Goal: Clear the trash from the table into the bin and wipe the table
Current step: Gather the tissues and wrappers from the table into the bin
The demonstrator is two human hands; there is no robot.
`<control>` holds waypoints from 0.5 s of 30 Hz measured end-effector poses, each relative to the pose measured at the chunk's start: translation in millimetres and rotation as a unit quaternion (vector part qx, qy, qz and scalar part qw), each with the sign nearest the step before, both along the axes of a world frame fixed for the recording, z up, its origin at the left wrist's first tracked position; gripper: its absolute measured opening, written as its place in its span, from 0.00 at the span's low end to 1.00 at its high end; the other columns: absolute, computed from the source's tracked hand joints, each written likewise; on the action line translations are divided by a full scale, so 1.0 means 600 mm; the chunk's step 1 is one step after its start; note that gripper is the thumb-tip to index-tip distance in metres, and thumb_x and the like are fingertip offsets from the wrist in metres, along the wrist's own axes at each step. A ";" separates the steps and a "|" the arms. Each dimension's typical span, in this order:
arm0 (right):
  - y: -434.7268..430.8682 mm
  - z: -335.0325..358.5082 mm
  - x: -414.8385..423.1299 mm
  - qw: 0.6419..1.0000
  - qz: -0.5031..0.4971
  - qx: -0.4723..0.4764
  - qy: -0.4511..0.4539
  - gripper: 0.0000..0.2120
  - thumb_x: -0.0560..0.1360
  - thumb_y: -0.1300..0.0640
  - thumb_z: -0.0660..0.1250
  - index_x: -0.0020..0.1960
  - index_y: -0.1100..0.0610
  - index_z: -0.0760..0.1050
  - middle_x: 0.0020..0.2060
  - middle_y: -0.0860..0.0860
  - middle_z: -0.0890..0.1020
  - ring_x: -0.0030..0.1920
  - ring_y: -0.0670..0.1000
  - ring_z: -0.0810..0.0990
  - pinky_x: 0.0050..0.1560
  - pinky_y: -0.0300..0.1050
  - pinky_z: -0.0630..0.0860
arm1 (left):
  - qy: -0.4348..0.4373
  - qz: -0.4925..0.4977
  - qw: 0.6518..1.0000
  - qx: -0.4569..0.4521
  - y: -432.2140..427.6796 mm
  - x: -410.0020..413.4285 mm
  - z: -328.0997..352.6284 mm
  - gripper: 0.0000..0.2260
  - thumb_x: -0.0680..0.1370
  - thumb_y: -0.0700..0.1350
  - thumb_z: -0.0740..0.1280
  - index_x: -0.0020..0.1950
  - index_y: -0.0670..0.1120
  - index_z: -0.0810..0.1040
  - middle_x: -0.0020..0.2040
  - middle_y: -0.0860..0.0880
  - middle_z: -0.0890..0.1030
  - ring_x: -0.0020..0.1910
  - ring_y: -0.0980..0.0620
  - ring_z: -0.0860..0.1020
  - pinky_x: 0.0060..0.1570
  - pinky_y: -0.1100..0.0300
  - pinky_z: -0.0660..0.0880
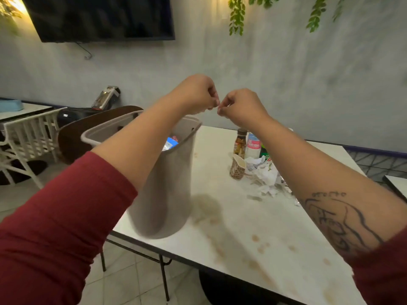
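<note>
Two grips meet in mid-air above the desk (253, 225): the left grip (195, 95) and the right grip (241, 106) are both narrow, fingers curled in, their fingertips close enough to touch. We can make out nothing held between them; anything that small would be lost in the blur.

We judge the clearing step to be under way and far from done. The bin (163, 194) stands on the desk near its left edge, under the left forearm, with a blue wrapper (171, 142) showing inside its rim. Most of the trash is on the desk, below the right forearm and well apart from both grips. A brown bottle (240, 140) and a white bottle (253, 146) stand upright side by side, and a paper cup (237, 167) stands just in front of them. A heap of crumpled paper (265, 175) spreads beside the cup and partly behind the arm.

The next move, as we read it, calls for one grip to come down to that heap and open wide enough for a bottle or a handful of paper. The load must then be carried left across the desk to the bin's mouth. Loose scraps may scatter if gathered carelessly.

Wiping has not begun. Brown stains (255, 237) dot the near part of the desk, and no cloth is in sight.
</note>
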State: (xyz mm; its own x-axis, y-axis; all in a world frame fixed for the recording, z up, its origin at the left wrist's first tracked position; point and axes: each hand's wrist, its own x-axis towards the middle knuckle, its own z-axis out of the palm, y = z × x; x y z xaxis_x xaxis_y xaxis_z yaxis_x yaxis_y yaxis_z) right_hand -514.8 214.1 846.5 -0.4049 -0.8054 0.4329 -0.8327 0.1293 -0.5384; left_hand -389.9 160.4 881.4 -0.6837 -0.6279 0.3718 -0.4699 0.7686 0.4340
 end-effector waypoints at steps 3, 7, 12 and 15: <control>0.027 -0.020 -0.055 1.000 -0.008 0.014 -0.015 0.06 0.71 0.58 0.70 0.36 0.51 0.76 0.34 0.49 0.78 0.42 0.54 0.80 0.46 0.48 0.78 | 0.013 -0.013 1.000 -0.012 0.033 -0.064 -0.007 0.04 0.76 0.40 0.66 0.47 0.45 0.79 0.37 0.50 0.78 0.30 0.59 0.72 0.28 0.72 0.67; 0.061 -0.061 -0.126 0.998 -0.026 0.057 -0.012 0.08 0.73 0.57 0.68 0.35 0.53 0.74 0.29 0.47 0.73 0.36 0.53 0.75 0.35 0.43 0.70 | -0.011 -0.016 1.000 -0.008 0.063 -0.140 -0.048 0.06 0.76 0.43 0.67 0.50 0.43 0.80 0.42 0.48 0.78 0.39 0.53 0.74 0.30 0.68 0.65; 0.087 -0.139 -0.200 0.993 -0.041 0.112 -0.019 0.04 0.73 0.58 0.68 0.39 0.53 0.76 0.33 0.48 0.75 0.39 0.52 0.75 0.37 0.43 0.70 | -0.066 -0.001 0.996 0.061 0.066 -0.214 -0.149 0.09 0.75 0.46 0.69 0.50 0.42 0.79 0.45 0.45 0.81 0.44 0.47 0.77 0.35 0.60 0.69; 0.092 -0.193 -0.233 0.988 -0.041 0.146 -0.038 0.03 0.72 0.59 0.69 0.41 0.52 0.78 0.42 0.51 0.81 0.43 0.51 0.77 0.41 0.42 0.71 | -0.078 0.024 0.993 0.090 0.052 -0.243 -0.209 0.09 0.74 0.44 0.70 0.52 0.43 0.78 0.53 0.45 0.80 0.50 0.47 0.77 0.42 0.58 0.71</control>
State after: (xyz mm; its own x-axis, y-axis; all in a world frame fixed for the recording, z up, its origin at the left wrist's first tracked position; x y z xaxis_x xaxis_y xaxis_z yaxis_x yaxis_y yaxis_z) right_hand -654.8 269.6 730.9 -0.4966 -0.8545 0.1525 -0.7716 0.3541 -0.5285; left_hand -535.6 191.6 755.9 -0.6926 -0.7071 0.1429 -0.5759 0.6612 0.4809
